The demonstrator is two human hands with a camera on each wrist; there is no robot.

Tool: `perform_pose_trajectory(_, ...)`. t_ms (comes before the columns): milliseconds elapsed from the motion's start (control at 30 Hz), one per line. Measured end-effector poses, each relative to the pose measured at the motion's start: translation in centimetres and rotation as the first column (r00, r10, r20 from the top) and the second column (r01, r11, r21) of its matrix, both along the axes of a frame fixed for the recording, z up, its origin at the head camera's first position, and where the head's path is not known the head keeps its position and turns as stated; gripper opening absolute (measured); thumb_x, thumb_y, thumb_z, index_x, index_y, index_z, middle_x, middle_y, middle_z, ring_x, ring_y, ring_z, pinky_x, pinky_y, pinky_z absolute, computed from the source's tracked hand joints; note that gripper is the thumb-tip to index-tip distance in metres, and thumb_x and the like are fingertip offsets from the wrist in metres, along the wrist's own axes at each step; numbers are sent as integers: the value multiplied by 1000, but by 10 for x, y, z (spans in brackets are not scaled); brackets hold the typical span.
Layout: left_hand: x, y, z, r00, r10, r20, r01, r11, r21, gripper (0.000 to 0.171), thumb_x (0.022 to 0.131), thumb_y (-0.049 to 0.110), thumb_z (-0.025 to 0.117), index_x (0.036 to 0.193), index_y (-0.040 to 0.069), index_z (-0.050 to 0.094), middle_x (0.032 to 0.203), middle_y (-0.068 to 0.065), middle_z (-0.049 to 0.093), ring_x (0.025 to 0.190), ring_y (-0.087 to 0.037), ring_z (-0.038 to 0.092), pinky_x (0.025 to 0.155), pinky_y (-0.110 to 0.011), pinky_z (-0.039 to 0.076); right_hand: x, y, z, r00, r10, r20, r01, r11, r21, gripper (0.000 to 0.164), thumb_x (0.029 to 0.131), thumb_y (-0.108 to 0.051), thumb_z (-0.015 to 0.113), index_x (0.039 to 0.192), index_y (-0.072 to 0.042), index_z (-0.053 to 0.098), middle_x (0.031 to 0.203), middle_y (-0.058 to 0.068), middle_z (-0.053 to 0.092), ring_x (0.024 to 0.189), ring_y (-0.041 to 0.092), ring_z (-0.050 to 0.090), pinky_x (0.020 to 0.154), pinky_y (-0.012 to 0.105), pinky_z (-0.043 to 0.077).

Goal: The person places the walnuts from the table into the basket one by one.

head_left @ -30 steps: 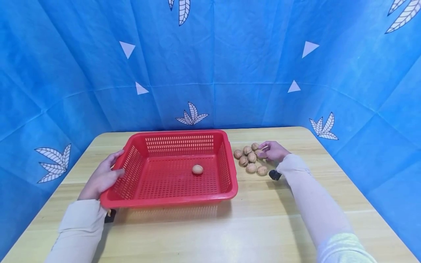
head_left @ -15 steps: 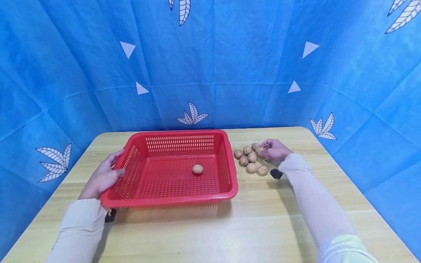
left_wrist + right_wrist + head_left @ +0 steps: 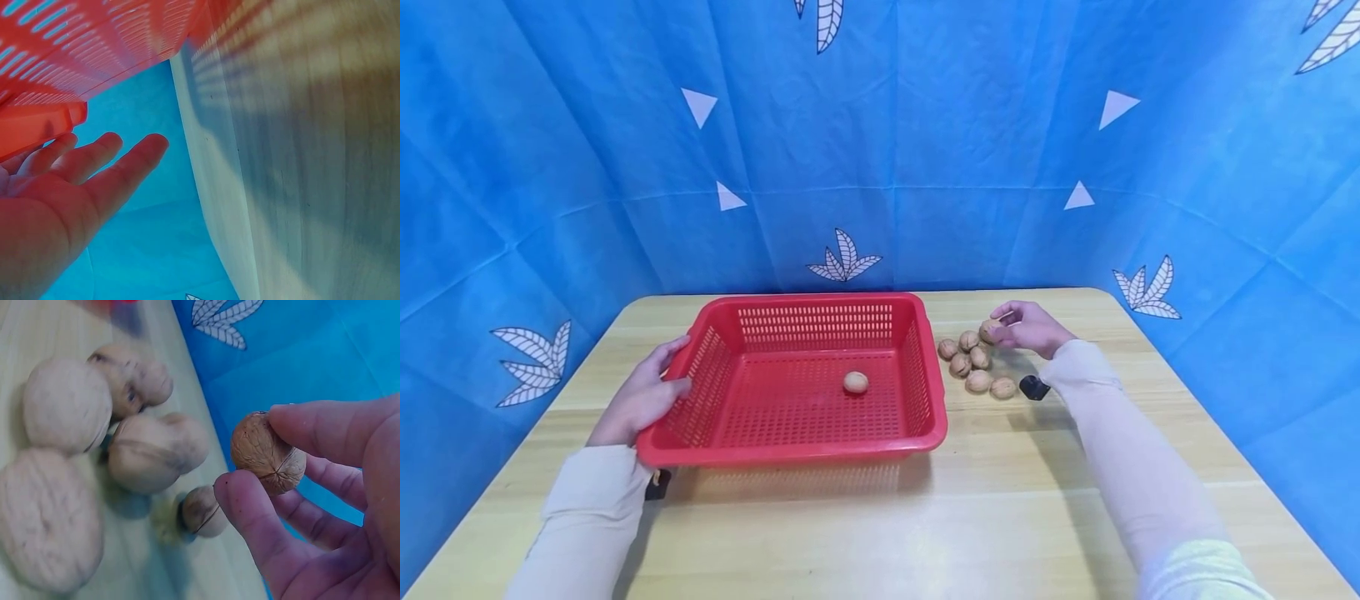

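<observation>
My left hand [image 3: 642, 398] holds the left rim of a red slotted plastic basket [image 3: 790, 454], its thumb over the rim. From the left wrist view, this hand's fingers [image 3: 125, 172] stretch out below the basket's edge. A single walnut [image 3: 855, 382] lies on the basket floor, right of the middle. To the right, my right hand [image 3: 1030, 329] pinches a walnut [image 3: 269, 453] between thumb and fingertips, above the table at the back of a loose group. Several more walnuts [image 3: 977, 381] rest on the table between the basket and this hand.
The pale wooden table [image 3: 850, 542] has rounded far corners. A blue cloth [image 3: 895, 150] with white leaf and triangle prints hangs around its back and sides. A small black device [image 3: 1033, 387] sits under the right wrist, another [image 3: 657, 485] under the left.
My right hand has risen from the group of walnuts, taking one up with it. The left hand stays on the basket's rim. The head view has shifted slightly.
</observation>
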State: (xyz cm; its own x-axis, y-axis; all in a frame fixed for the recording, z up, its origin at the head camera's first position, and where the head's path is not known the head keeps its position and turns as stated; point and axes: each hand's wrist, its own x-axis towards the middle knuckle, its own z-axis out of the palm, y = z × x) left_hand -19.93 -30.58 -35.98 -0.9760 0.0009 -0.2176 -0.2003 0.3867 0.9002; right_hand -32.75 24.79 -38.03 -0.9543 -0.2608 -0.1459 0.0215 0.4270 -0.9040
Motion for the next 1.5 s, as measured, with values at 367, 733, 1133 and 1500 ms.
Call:
perform_pose_trajectory(367, -3, -1, -1, 1000, -13, -16, 13, 1000, 5, 89, 91, 7, 60, 158, 24, 4, 146, -26, 27, 110, -41, 51, 76, -47, 57, 20, -27, 42, 999, 46, -16, -46, 999, -4, 37, 90, -10, 63, 122, 3, 50, 120, 19, 50, 111, 41, 51, 91, 44, 47)
perform_pose_trajectory(733, -3, -5, 0, 999, -25, -21, 25, 1000, -7, 89, 91, 7, 60, 158, 24, 4, 147, -26, 26, 110, -42, 51, 76, -47, 57, 5, -48, 52, 996, 66, -65, -65, 998, 15, 40, 91, -11, 66, 123, 6, 50, 118, 20, 51, 99, 29, 63, 93, 43, 51)
perform_pose_trajectory(1133, 0, -4, -1, 999, -24, -32, 23, 1000, -22, 87, 92, 7, 58, 158, 24, 4, 146, -27, 26, 107, -40, 53, 75, -46, 57, 3, -85, 64, 994, 90, -55, -92, 995, -45, 36, 90, -4, 66, 121, 6, 52, 111, 19, 49, 93, 25, 63, 88, 39, 54)
perform_pose_trajectory(1500, -2, -4, -2, 998, -36, -48, 34, 999, -27, 86, 91, 6, 58, 158, 21, 5, 145, -27, 28, 106, -40, 54, 75, -44, 58, 2, -120, 68, 995, 95, -39, -97, 994, -54, 37, 85, -7, 72, 117, 2, 55, 104, 17, 54, 89, 24, 63, 82, 34, 56)
